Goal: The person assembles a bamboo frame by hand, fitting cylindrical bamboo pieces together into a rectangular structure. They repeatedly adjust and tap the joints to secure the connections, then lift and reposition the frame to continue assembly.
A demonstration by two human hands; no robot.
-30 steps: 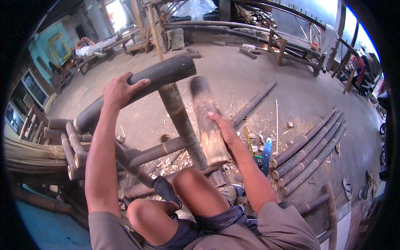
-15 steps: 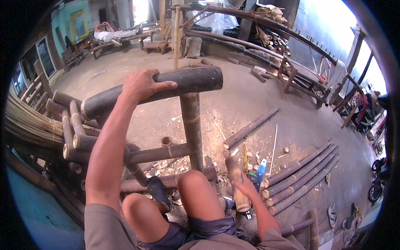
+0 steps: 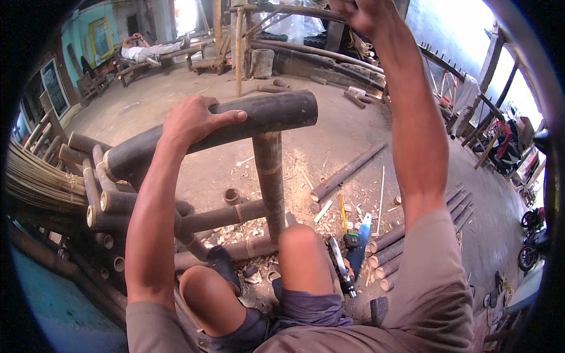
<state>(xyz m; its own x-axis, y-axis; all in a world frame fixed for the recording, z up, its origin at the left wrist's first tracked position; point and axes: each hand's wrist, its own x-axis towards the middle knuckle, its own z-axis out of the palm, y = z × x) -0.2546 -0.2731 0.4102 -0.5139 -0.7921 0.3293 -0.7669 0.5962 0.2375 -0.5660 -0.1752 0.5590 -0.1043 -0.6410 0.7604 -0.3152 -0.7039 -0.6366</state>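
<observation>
My left hand [image 3: 189, 122] is wrapped over a thick dark bamboo pole [image 3: 268, 113], its thumb lying along the near side. That pole sits across the top of an upright bamboo post [image 3: 271, 182]. High at the top edge my right hand [image 3: 360, 16] is raised, its fingers curled. The picture's edge cuts it off, so what it grips is hidden. Below the post, a horizontal bamboo rail [image 3: 226, 216] joins it, with a short bamboo ring or stub [image 3: 232, 195] beside it.
Beside my knee lie a tape measure [image 3: 351, 240], a blue-bladed saw [image 3: 364, 232] and a long dark-and-silver tool [image 3: 341, 265]. Bamboo poles [image 3: 388, 254] lie at right, a single pole [image 3: 347, 170] farther off. Wood chips litter the floor. Someone reclines on a bench [image 3: 156, 52] far left.
My right hand has swung up from beside my knee to the top edge; the short bamboo piece it held no longer shows. My left hand keeps its grip on the thick pole.
</observation>
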